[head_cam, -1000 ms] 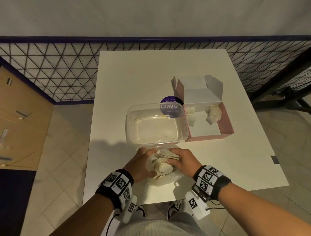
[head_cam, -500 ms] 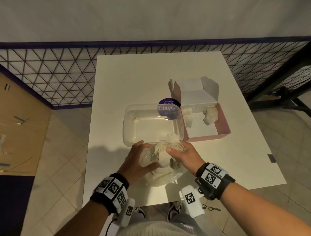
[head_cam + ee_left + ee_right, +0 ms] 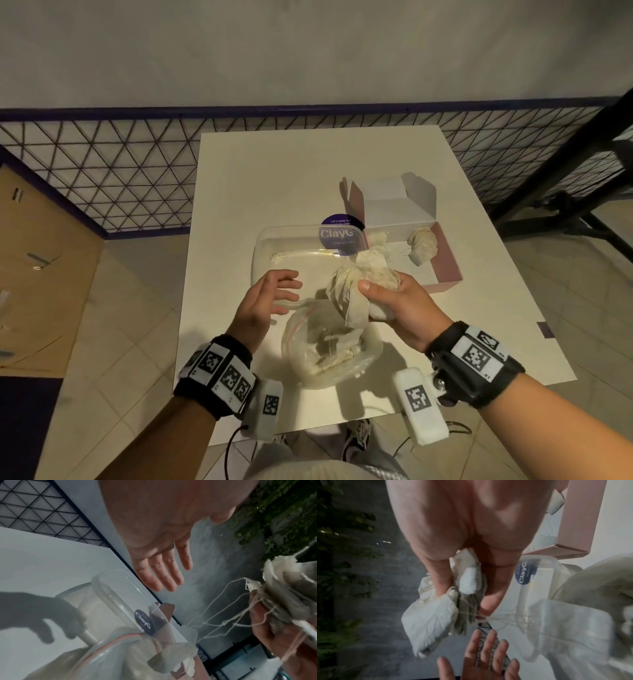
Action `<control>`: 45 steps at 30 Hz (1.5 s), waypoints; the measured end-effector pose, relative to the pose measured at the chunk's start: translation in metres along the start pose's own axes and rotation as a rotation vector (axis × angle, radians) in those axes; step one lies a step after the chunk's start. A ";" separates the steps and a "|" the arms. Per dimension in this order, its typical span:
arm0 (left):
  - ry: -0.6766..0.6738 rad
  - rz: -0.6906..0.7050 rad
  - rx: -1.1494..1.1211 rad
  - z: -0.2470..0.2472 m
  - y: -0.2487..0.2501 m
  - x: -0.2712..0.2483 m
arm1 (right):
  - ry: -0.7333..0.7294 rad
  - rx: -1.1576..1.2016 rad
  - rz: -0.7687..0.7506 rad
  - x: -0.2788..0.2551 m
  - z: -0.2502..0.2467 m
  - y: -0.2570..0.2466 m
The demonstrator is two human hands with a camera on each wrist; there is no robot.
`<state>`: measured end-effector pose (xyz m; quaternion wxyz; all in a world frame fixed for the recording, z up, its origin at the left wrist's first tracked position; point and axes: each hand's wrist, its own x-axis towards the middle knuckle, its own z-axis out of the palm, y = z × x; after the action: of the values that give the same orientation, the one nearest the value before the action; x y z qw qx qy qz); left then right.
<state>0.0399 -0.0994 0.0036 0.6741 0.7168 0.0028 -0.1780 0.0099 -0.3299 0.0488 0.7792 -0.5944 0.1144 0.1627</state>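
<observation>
My right hand (image 3: 383, 298) grips a bunch of white tea bags (image 3: 359, 284) with tangled strings, lifted above a clear plastic bag (image 3: 329, 353) that lies on the white table (image 3: 274, 178) and holds more tea bags. The right wrist view shows the bunch of tea bags (image 3: 436, 615) squeezed between my thumb and fingers. My left hand (image 3: 270, 294) hovers open just left of the bunch, fingers spread, holding nothing; its straight fingers (image 3: 163, 572) show in the left wrist view. A clear plastic tub (image 3: 291, 253) sits just beyond both hands.
A pink cardboard box (image 3: 442, 260) with its white lid up stands right of the tub and holds several tea bags (image 3: 423, 245). A round purple sticker (image 3: 339, 233) lies behind the tub. A black mesh fence (image 3: 102, 178) runs behind the table; a brown cabinet (image 3: 30, 274) stands left.
My right hand has lifted a bunch of tea bags up out of the plastic bag and toward the tub. My left hand has let go of the bag and opened.
</observation>
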 end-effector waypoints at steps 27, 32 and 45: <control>-0.431 -0.052 0.461 0.040 -0.052 -0.013 | 0.150 0.210 0.066 -0.004 0.019 -0.022; -0.455 -0.075 0.562 0.042 -0.055 -0.013 | 0.218 0.211 0.036 0.001 0.016 -0.032; -0.288 -0.063 0.480 0.036 -0.030 0.000 | 0.023 0.171 -0.075 -0.017 0.026 -0.076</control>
<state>0.0231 -0.1315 -0.0263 0.4727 0.8229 -0.1128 -0.2946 0.0236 -0.3249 0.1294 0.8313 -0.5314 0.1144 0.1163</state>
